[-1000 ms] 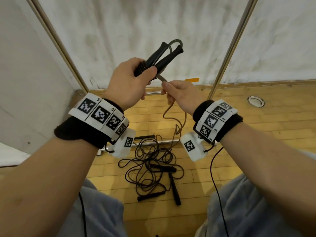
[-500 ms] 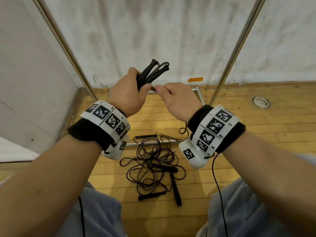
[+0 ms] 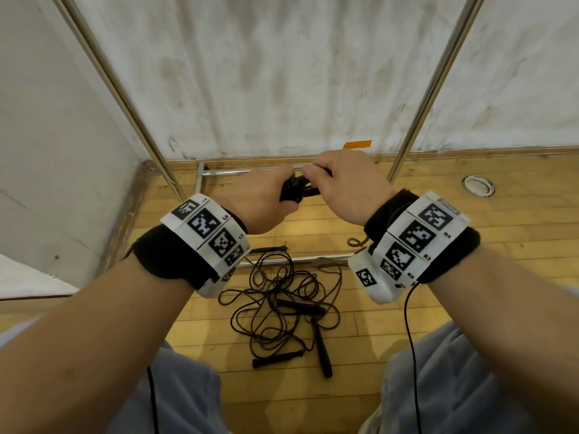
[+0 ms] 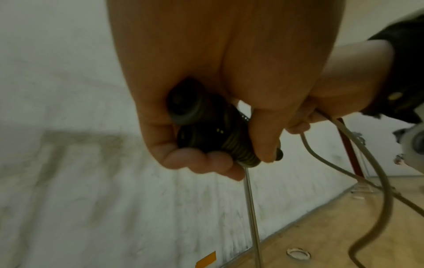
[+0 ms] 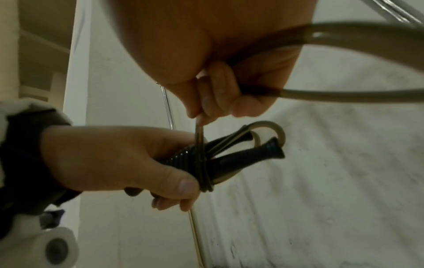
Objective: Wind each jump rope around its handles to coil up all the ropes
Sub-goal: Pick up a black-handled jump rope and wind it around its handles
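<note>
Two black handles (image 3: 291,192) lie side by side in my left hand (image 3: 260,198), whose fingers and thumb curl round them (image 4: 206,130). Several turns of olive rope (image 5: 204,174) are wound round the pair near my left thumb. My right hand (image 3: 344,186) is right above the handles and pinches the rope (image 5: 199,127) between thumb and fingers (image 5: 213,101). The rope's loose part (image 4: 380,181) loops down towards the floor. A tangle of black ropes (image 3: 282,296) with loose handles (image 3: 322,349) lies on the wooden floor between my knees.
Two slanted metal poles (image 3: 125,98) (image 3: 432,89) rise in front of the white wall. A metal bar (image 3: 250,172) lies along the skirting. A round floor fitting (image 3: 477,185) sits at right and orange tape (image 3: 357,144) is on the wall.
Both hands have come down from in front of the wall to just above the floor line. The handles have tipped away and my right hand has moved over them with the rope.
</note>
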`<state>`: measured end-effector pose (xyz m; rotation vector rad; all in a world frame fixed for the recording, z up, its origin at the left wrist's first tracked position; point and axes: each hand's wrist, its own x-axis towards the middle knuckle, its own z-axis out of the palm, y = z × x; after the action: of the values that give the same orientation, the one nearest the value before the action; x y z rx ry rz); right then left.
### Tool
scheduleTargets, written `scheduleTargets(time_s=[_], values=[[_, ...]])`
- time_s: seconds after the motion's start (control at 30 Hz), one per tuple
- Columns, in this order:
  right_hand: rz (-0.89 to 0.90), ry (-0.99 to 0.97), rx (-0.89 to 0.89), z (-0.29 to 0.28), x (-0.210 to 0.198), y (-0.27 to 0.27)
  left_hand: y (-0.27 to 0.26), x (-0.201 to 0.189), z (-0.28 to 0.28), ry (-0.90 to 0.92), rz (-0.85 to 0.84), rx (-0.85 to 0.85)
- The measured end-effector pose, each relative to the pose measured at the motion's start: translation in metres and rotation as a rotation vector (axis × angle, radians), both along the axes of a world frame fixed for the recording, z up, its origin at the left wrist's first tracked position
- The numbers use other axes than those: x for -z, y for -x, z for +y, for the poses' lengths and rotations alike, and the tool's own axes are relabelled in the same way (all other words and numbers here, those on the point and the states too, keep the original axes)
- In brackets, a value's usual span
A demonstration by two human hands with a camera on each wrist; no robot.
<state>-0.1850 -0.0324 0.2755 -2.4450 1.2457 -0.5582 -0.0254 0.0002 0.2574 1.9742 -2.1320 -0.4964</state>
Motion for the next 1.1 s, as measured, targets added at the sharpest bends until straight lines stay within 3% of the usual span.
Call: scheduleTargets(time_s=[0.2,0.53,0.67,0.83,0.93,1.1], values=[[0.019,0.094,0.056,-0.011,0.001,0.005,0.007,-0.001,0.005,0.120,-0.059,0.028],[-0.311,-0.508,-0.029,-0.030,-0.009,0.023,0.009,-0.015,0.018,0.156,0.321,0.135],[-0.664,-0.703,-0.033,-0.019,0.002,0.012,0.010,-0.023,0.022,0.202,0.484,0.038],[-0.666,-0.491,0.071,-0.007,0.013,-0.007,0.012,-0.028,0.021,0.304,0.570,-0.078],[-0.673,-0.318,0.047,0.002,0.017,-0.019,0.008,-0.031,0.016,0.360,0.592,-0.155],[-0.462,-0.139,0.045,0.000,0.014,-0.026,0.006,-0.031,0.013,0.396,0.573,-0.220]])
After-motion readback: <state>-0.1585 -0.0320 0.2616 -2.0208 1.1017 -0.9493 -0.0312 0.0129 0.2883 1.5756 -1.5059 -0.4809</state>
